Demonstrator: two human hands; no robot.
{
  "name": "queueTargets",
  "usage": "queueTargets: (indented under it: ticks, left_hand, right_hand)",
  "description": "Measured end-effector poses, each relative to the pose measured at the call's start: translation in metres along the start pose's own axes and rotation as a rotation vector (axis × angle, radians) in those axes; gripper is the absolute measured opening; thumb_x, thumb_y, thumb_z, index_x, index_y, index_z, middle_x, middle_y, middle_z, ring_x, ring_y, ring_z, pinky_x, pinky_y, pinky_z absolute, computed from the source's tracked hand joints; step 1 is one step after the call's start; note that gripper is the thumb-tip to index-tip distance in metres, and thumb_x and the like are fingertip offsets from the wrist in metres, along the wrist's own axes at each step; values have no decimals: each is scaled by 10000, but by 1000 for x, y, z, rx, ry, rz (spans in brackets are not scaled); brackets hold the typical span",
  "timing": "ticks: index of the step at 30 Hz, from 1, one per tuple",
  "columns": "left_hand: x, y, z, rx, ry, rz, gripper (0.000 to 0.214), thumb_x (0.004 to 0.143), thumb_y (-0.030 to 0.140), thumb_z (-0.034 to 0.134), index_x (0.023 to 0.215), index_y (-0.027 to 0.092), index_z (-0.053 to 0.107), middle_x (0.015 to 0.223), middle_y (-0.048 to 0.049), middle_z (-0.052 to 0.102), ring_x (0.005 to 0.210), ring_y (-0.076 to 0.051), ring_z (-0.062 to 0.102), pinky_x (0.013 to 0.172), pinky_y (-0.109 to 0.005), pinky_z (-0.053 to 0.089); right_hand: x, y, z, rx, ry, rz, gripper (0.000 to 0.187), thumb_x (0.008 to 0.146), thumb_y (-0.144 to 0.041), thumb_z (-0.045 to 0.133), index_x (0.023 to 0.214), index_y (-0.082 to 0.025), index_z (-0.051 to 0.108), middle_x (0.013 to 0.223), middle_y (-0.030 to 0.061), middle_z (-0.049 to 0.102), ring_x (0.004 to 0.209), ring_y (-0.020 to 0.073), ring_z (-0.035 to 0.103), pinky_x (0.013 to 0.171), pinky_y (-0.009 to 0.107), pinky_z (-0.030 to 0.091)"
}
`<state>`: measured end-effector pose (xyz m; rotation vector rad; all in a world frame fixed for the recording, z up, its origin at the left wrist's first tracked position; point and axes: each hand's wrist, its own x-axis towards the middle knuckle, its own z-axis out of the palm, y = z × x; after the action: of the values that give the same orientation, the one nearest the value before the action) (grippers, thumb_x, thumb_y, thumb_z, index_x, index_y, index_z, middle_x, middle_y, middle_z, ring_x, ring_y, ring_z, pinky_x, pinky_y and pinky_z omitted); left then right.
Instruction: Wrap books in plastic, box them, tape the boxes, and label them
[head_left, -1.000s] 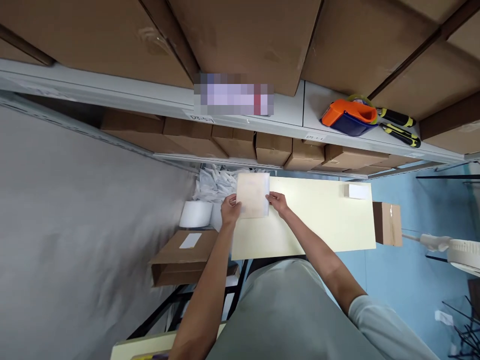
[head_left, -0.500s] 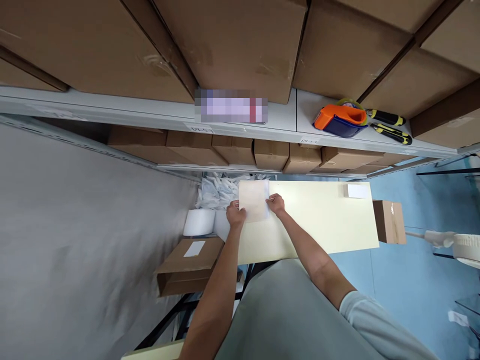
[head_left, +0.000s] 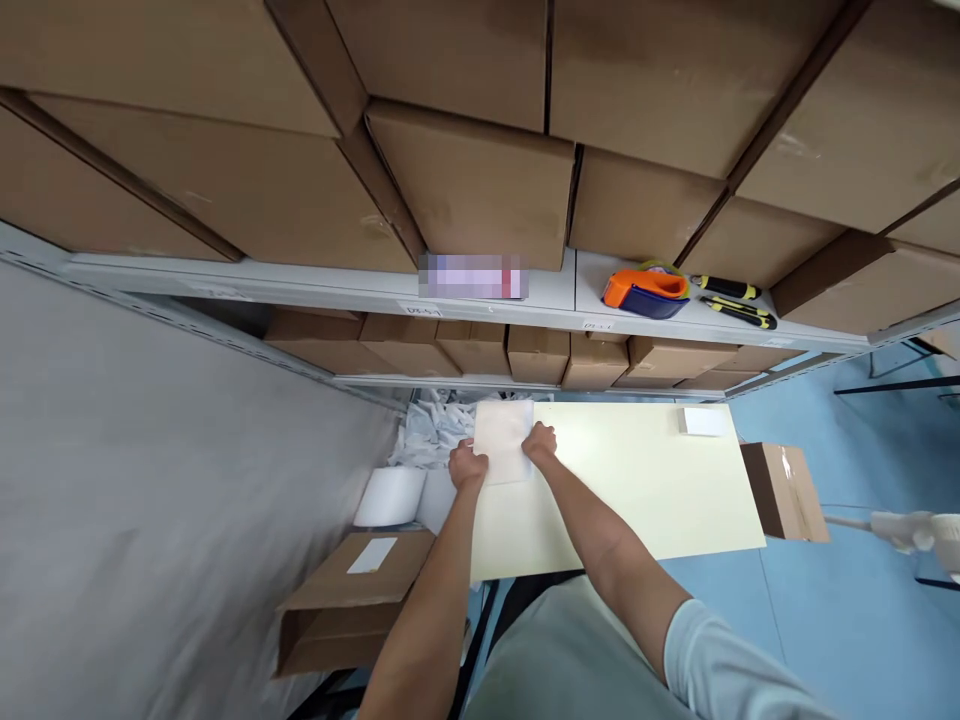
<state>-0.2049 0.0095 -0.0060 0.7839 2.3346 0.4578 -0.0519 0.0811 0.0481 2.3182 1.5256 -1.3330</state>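
A pale flat square packet (head_left: 502, 448) lies at the far left end of a cream table (head_left: 630, 490). My left hand (head_left: 468, 466) grips its lower left corner with curled fingers. My right hand (head_left: 540, 441) is closed on its right edge. Both forearms reach forward from my grey-shirted body.
A heap of white bags (head_left: 435, 436) and a white roll (head_left: 390, 496) lie left of the table, above an open cardboard box (head_left: 352, 590). A small white box (head_left: 703, 421) sits at the table's far right, a brown carton (head_left: 784, 490) beyond. Shelves hold cartons, an orange tape dispenser (head_left: 645, 291) and utility knives (head_left: 731, 300).
The view has tilted up, showing more of the upper shelf cartons. Both hands stay on the packet, which has settled lower onto the table.
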Motion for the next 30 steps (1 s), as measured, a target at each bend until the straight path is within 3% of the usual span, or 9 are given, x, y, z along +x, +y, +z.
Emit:
queueTargets:
  ticks: [3,6,10,13,16,19,23,27,30]
  left_hand:
    - [-15,8,-12,-81,16,4,348,948,242,730,1284,165,679,1277,-138,706,1207,-298,690,1056,-496,570]
    - [-55,-1,-25,-197,89,31,358,877,163,667,1233,193,674,1271,-145,707,1295,-305,663,1132,-471,517]
    - [-153,-44,-36,-376,165,56,269,823,288,672,1083,231,708,1224,-149,742,1187,-302,737,1038,-431,585]
    - [-237,-76,-34,-496,230,45,289,788,446,692,990,242,729,1115,-140,782,1037,-311,785,936,-443,640]
    - [-313,-97,-29,-574,376,-20,388,785,586,673,952,243,740,1072,-139,790,1019,-323,784,966,-491,637]
    - [-381,-106,-29,-625,572,-80,385,805,625,683,887,253,729,1057,-126,788,1054,-317,767,997,-497,623]
    - [-465,-116,-41,-640,756,-158,323,862,576,689,856,253,696,1119,-117,779,1119,-292,748,1048,-479,597]
    - [-535,-134,-54,-680,938,-262,316,884,561,698,875,247,670,1147,-123,768,1143,-285,735,1070,-471,584]
    - [-577,-155,-62,-726,1077,-323,327,899,576,700,897,252,657,1168,-123,767,1147,-284,731,1080,-468,577]
  right_hand:
    - [-16,7,-15,53,17,-50,310,872,-179,721,1175,-167,656,1317,227,673,1219,351,715,1011,447,565]
    - [-44,43,-39,128,5,-169,228,904,-265,719,1116,-192,675,1222,156,736,1162,286,734,1034,384,551]
    - [-88,123,-81,213,-63,-306,186,868,-376,740,954,-222,680,1041,110,781,1054,284,757,1002,397,567]
    - [-110,181,-109,278,-140,-405,403,837,-627,721,942,-239,696,999,113,782,1026,315,764,961,448,598]
    - [-125,212,-119,470,-293,-483,612,682,-784,806,940,-234,743,941,125,788,966,332,769,900,468,618]
    - [-146,210,-111,435,-509,-551,701,643,-825,835,989,-220,765,986,147,804,997,335,767,955,487,602]
    - [-193,175,-75,365,-748,-659,740,642,-822,847,1044,-207,755,1057,147,807,1065,325,755,1047,500,560]
    - [-263,144,-41,293,-972,-786,729,668,-799,851,1078,-206,740,1117,140,804,1117,312,746,1077,478,551]
    - [-323,145,-26,208,-1118,-880,658,746,-763,831,1109,-222,738,1177,140,794,1145,310,741,1079,466,556]
